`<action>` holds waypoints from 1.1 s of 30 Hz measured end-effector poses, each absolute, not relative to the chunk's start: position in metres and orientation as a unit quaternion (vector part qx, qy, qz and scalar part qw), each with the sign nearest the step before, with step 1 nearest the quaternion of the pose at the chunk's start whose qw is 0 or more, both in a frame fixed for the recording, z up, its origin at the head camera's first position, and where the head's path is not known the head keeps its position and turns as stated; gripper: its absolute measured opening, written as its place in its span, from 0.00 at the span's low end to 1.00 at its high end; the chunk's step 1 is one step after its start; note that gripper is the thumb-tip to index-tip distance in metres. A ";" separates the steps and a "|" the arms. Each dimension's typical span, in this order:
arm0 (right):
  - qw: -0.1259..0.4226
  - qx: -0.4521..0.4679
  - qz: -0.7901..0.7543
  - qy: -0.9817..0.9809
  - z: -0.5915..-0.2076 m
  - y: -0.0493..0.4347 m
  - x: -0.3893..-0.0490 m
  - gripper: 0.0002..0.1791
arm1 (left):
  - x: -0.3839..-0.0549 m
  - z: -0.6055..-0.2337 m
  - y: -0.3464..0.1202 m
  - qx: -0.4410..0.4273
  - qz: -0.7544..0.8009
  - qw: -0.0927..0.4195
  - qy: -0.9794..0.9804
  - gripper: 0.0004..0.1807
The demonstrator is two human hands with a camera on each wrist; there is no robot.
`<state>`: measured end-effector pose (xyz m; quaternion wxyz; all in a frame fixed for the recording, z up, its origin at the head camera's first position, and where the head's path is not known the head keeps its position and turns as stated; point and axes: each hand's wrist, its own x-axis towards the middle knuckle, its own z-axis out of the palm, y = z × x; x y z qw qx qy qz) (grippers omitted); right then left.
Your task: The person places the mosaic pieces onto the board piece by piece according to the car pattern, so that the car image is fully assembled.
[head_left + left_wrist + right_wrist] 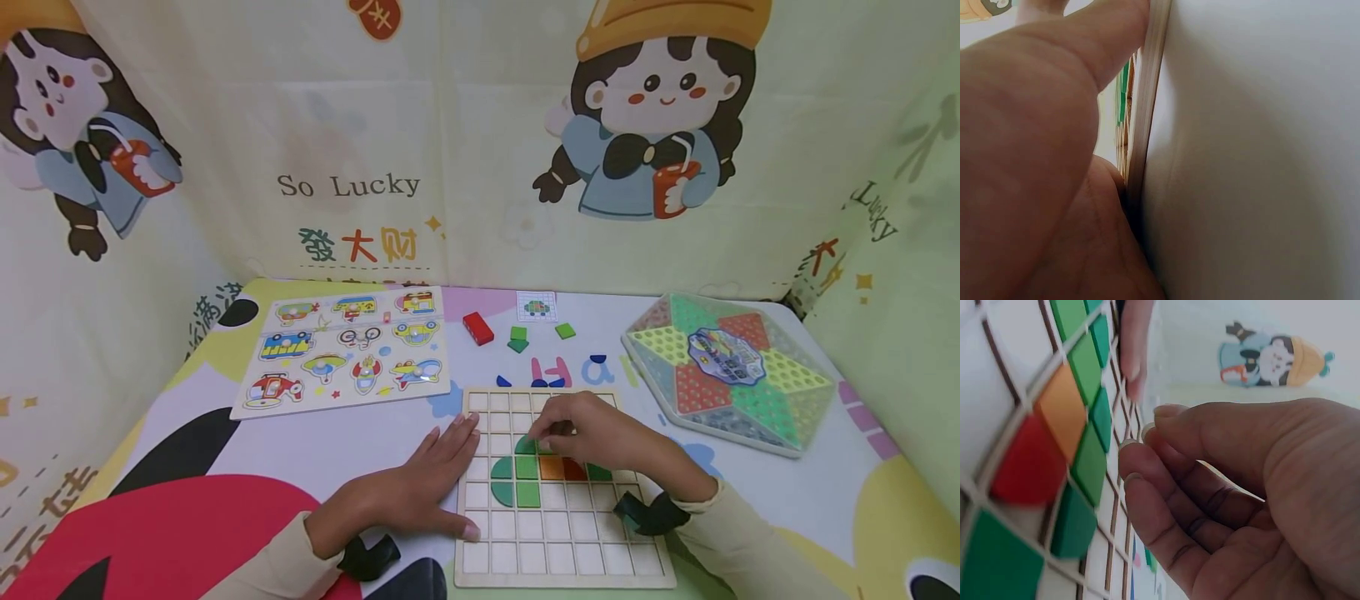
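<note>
A wooden grid board [562,581] lies in front of me, holding light green squares [528,495], an orange square [551,468], a red round-edged piece [574,468] and dark green round-edged pieces [502,468]. Spread along the board's left edge, my left hand [408,492] rests with fingers straight and thumb on the rim; the left wrist view shows its palm close to the board's side. My right hand [596,433] hovers over the upper middle cells, hiding part of a light green piece. In the right wrist view its fingers [1154,512] are loosely bent, with no piece visible between them.
Behind the board lie a red block [477,328], loose green pieces [565,331] and a small pattern card [536,307]. A vehicle puzzle board [345,350] is at left. The hexagonal game box [727,371] sits at right. Printed cloth walls [480,150] surround the table.
</note>
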<state>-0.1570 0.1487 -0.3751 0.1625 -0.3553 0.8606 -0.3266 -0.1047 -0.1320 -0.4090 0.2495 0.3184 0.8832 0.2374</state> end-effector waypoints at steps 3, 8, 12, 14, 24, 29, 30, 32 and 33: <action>0.145 -0.341 -0.336 0.866 -0.377 0.153 -0.165 0.07 | -0.105 -0.410 -0.132 0.317 0.236 0.249 0.884 0.62; 0.116 -0.323 -0.347 0.873 -0.385 0.159 -0.180 0.08 | -0.105 -0.411 -0.132 0.317 0.235 0.250 0.884 0.62; 0.089 -0.294 -0.361 0.881 -0.391 0.163 -0.194 0.08 | -0.105 -0.411 -0.132 0.320 0.235 0.249 0.883 0.62; 0.079 -0.275 -0.377 0.881 -0.395 0.164 -0.200 0.07 | -0.105 -0.412 -0.132 0.321 0.235 0.249 0.883 0.62; 0.057 -0.207 -0.426 0.879 -0.400 0.155 -0.225 0.08 | -0.105 -0.411 -0.132 0.321 0.241 0.248 0.882 0.62; 0.048 -0.143 -0.443 0.884 -0.404 0.162 -0.243 0.10 | -0.105 -0.411 -0.132 0.322 0.244 0.249 0.880 0.61; 0.052 -0.139 -0.448 0.882 -0.404 0.164 -0.245 0.11 | -0.105 -0.411 -0.132 0.323 0.244 0.249 0.880 0.61; 0.061 -0.132 -0.456 0.878 -0.403 0.167 -0.249 0.12 | -0.105 -0.411 -0.132 0.322 0.245 0.250 0.880 0.61; 0.063 -0.132 -0.459 0.877 -0.401 0.167 -0.250 0.12 | -0.105 -0.411 -0.132 0.322 0.245 0.249 0.880 0.61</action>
